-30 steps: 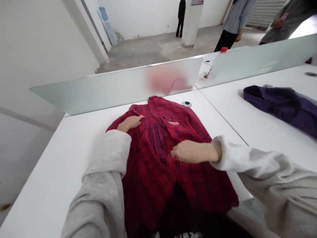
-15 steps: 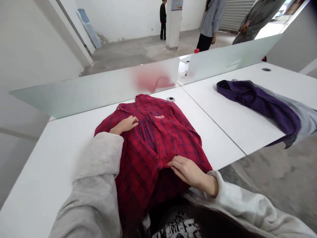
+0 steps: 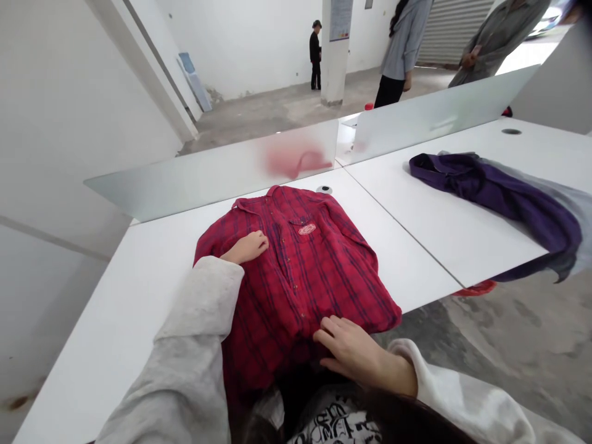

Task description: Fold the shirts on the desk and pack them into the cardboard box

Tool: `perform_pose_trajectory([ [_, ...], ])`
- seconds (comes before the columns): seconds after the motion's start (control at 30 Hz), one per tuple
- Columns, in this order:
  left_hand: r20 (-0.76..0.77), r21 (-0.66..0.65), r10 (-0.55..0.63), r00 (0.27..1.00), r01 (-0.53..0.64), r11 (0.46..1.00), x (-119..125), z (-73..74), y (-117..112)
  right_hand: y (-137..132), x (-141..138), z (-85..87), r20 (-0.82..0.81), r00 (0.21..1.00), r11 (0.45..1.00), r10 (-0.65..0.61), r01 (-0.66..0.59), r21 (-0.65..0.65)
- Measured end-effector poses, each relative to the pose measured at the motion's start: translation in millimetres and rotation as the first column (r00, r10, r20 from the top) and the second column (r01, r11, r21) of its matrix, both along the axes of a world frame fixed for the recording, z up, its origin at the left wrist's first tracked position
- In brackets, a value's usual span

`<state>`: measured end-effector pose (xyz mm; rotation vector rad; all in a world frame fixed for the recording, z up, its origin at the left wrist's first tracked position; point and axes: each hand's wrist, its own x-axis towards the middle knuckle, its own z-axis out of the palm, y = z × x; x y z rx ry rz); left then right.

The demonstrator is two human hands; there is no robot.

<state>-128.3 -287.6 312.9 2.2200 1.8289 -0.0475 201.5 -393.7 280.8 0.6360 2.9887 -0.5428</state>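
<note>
A red and navy plaid shirt [image 3: 324,265] lies face up on the white table, collar away from me, its lower part hanging over the near edge. Its two front edges lie close together along the button line. My left hand [image 3: 250,246] rests on the left chest of the shirt, fingers curled together against the cloth; they seem to pinch a bit of it. By the bottom hem is my right hand [image 3: 349,351], its thumb apart from the loosely bent fingers, which touch the hem's edge without a visible grip.
Frosted dividers [image 3: 213,176] stand along the back of the white table [image 3: 143,277]. A purple and grey garment [image 3: 499,185] lies to the right, hanging over the edge. Something red [image 3: 478,288] shows below that edge. Several people stand beyond the dividers.
The shirt's left front has moved right, closing the gap at the chest. My right hand has loosened from the hem and its thumb has spread. The view has shifted slightly.
</note>
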Motion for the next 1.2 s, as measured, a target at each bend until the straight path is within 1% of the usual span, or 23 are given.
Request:
perform_pose_trajectory([
  [0.07,-0.015,-0.010,-0.005,1.000,0.005,1.000,20,8.7,-24,-3,-4,-8.4,0.025,1.000,0.999,-0.016,0.015,0.050],
  [0.13,-0.010,-0.043,-0.014,1.000,0.013,0.999,44,12.6,-61,-2,-6,-14.1,0.056,0.998,0.999,-0.018,0.015,0.049],
  [0.17,0.001,-0.067,-0.016,1.000,0.016,0.998,57,12.1,-84,0,-6,-15.4,0.062,0.998,1.000,0.006,-0.007,0.020],
  [0.23,0.054,-0.100,0.002,0.999,0.004,0.995,81,5.4,-132,5,-4,-14.8,0.053,0.996,0.995,0.078,-0.074,-0.066],
  [0.3,0.116,-0.100,0.064,0.991,-0.053,0.994,100,-7.0,-177,8,-1,-12.1,0.046,0.994,0.987,0.103,-0.097,-0.128],
  [0.33,0.130,-0.091,0.111,0.985,-0.099,0.991,108,-14.3,-195,8,0,-11.0,0.042,0.995,0.987,0.094,-0.088,-0.135],
  [0.4,0.117,-0.068,0.228,0.967,-0.221,0.973,119,-28.3,-222,7,1,-11.4,0.028,0.997,0.993,0.074,-0.071,-0.098],
  [0.47,0.109,-0.042,0.339,0.935,-0.336,0.941,123,-38.6,-237,4,3,-15.4,0.020,0.998,0.998,0.057,-0.056,-0.026],
  [0.5,0.136,-0.034,0.378,0.916,-0.377,0.926,122,-41.7,-242,3,4,-18.0,0.018,0.999,0.999,0.045,-0.045,0.005],
  [0.57,0.272,-0.024,0.429,0.861,-0.440,0.898,118,-43.5,-250,5,6,-22.0,-0.003,1.000,1.000,0.027,-0.027,0.015],
  [0.63,0.431,-0.024,0.469,0.771,-0.510,0.860,112,-39.5,-255,10,10,-21.4,-0.064,0.998,0.998,0.022,-0.026,-0.062],
  [0.7,0.550,-0.022,0.512,0.659,-0.602,0.798,108,-30.5,-257,17,14,-15.3,-0.147,0.989,0.986,-0.005,-0.019,-0.166],
  [0.77,0.625,-0.013,0.543,0.560,-0.689,0.725,104,-17.9,-259,23,18,-5.0,-0.245,0.966,0.964,-0.081,0.014,-0.266],
  [0.8,0.650,-0.016,0.549,0.525,-0.713,0.701,102,-11.0,-261,24,20,0.9,-0.295,0.948,0.950,-0.124,0.027,-0.311],
  [0.83,0.666,-0.030,0.549,0.505,-0.718,0.696,100,-4.0,-263,25,22,6.7,-0.333,0.930,0.936,-0.156,0.031,-0.352],
  [0.87,0.672,-0.057,0.546,0.500,-0.701,0.711,97,2.4,-267,26,24,12.1,-0.351,0.921,0.921,-0.170,0.022,-0.389],
  [0.93,0.655,-0.120,0.545,0.524,-0.640,0.759,91,12.4,-279,25,30,20.8,-0.324,0.937,0.895,-0.131,-0.028,-0.444],
  [1.0,0.615,-0.148,0.574,0.541,-0.636,0.758,88,16.0,-296,23,34,25.3,-0.276,0.957,0.891,-0.085,-0.051,-0.451],
  [1.07,0.592,-0.184,0.615,0.521,-0.656,0.732,95,11.0,-314,17,37,24.1,-0.257,0.959,0.885,-0.122,-0.012,-0.466],
  [1.1,0.594,-0.232,0.629,0.501,-0.642,0.731,103,4.9,-321,12,36,20.8,-0.249,0.956,0.865,-0.152,0.007,-0.502],
  [1.13,0.602,-0.307,0.642,0.475,-0.604,0.735,114,-3.7,-327,6,35,15.4,-0.229,0.958,0.829,-0.174,0.017,-0.559],
  [1.17,0.609,-0.395,0.661,0.438,-0.555,0.732,126,-14.6,-331,-1,32,7.6,-0.193,0.964,0.775,-0.182,0.020,-0.631],
  [1.2,0.617,-0.470,0.688,0.382,-0.523,0.712,140,-27.5,-333,-9,29,-2.4,-0.151,0.971,0.714,-0.187,0.029,-0.700],
])
